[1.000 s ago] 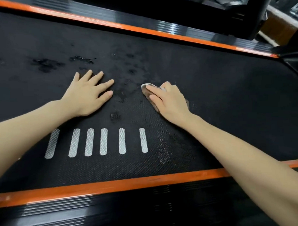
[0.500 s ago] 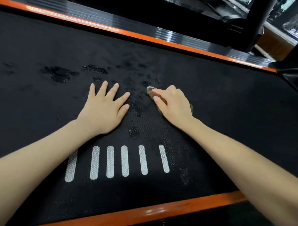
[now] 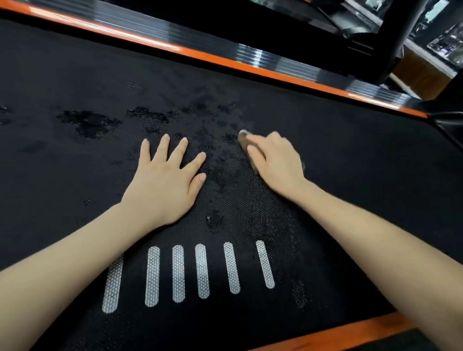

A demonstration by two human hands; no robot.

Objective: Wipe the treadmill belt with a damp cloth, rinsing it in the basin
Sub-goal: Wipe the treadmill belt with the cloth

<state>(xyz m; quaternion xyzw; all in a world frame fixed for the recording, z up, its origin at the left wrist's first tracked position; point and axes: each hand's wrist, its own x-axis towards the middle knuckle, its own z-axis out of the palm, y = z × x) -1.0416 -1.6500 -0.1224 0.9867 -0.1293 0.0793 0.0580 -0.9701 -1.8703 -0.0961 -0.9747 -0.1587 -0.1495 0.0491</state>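
Mid-belt, between the orange side rails point(image 3: 230, 62), the right hand point(image 3: 274, 161) presses the damp cloth point(image 3: 243, 138) onto the treadmill belt point(image 3: 371, 168). Its grip is curled over the wad, so only a far tip and a near-right corner show. The cloth's long axis follows the fingers. The left hand point(image 3: 163, 183) lies flat beside it, fingers spread. Wet patches point(image 3: 89, 121) lie leftward. The right stretch looks dry, likely the next stroke. No basin shows.

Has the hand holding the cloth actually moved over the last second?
Yes. Against the white stripes, the right hand and its cloth have slid farther from them, toward the far orange rail.
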